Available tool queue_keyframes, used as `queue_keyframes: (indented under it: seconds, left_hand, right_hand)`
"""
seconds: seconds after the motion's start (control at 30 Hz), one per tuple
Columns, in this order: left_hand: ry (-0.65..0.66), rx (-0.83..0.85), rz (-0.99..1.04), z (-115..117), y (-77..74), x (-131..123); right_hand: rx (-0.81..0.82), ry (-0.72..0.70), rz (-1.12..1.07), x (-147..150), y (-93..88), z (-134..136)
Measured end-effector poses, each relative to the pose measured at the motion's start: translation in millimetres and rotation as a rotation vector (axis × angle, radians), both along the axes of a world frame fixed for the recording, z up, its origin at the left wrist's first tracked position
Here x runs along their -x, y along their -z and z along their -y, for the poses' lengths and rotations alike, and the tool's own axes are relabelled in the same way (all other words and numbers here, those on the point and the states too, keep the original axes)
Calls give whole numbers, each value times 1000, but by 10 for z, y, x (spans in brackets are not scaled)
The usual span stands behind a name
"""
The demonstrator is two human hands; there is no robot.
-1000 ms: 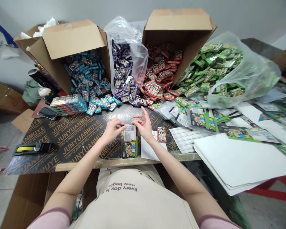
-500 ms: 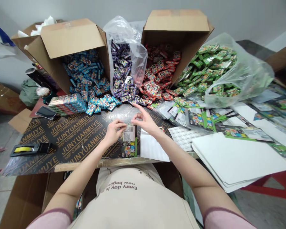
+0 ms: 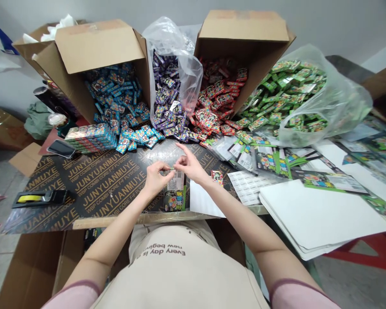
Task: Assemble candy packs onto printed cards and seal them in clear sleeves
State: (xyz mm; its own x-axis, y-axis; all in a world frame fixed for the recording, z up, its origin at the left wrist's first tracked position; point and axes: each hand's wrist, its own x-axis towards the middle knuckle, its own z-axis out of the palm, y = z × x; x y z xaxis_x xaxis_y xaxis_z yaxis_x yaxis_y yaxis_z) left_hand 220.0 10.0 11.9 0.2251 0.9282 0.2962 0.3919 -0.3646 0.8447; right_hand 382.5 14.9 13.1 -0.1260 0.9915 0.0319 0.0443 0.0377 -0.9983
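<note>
A flat printed packet [image 3: 174, 201] with a barcode panel and green edging lies on the dark plywood tabletop [image 3: 116, 180] in front of me. My left hand [image 3: 158, 175] is closed in a pinch at the packet's top edge. Thumb and forefinger of my right hand [image 3: 191, 166] pinch close beside it, its other fingers stretched out. A small green bit shows between the fingertips, too small to tell apart from the packet's edge. Right of the packet is a white sheet [image 3: 204, 199], partly under my right forearm. A small red box [image 3: 217, 177] lies at its top.
Cartons hold blue boxes [image 3: 116, 92] and red boxes [image 3: 217, 96]; plastic bags hold purple boxes [image 3: 167, 94] and green boxes [image 3: 283, 90]. A stack of boxes [image 3: 91, 138], phone [image 3: 61, 148] and tape dispenser [image 3: 41, 198] stand left. White boards [image 3: 321, 214] and printed packets [image 3: 270, 161] lie right.
My right hand has moved slightly left and down, and its thumb and forefinger have closed beside my left fingertips. The small red box shows more fully. The view has shifted slightly.
</note>
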Motion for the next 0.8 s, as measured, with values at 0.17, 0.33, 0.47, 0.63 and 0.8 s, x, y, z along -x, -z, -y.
queue_keyframes:
  seconds: [0.17, 0.33, 0.47, 0.63, 0.8]
  left_hand:
    - [-56, -3, -48, 5, 55, -52]
    - [1, 27, -125, -14, 19, -61]
    - [110, 121, -245, -151, -41, 6]
    - [-79, 321, 103, -443, -37, 509]
    - [-337, 535, 718, -322, 78, 779]
  right_hand:
    - [19, 30, 0, 20, 7, 25]
    - [126, 216, -72, 65, 128, 6]
    - [300, 253, -197, 63, 226, -42]
    - [291, 380, -183, -112, 255, 57]
    - [377, 319, -240, -65, 362, 227]
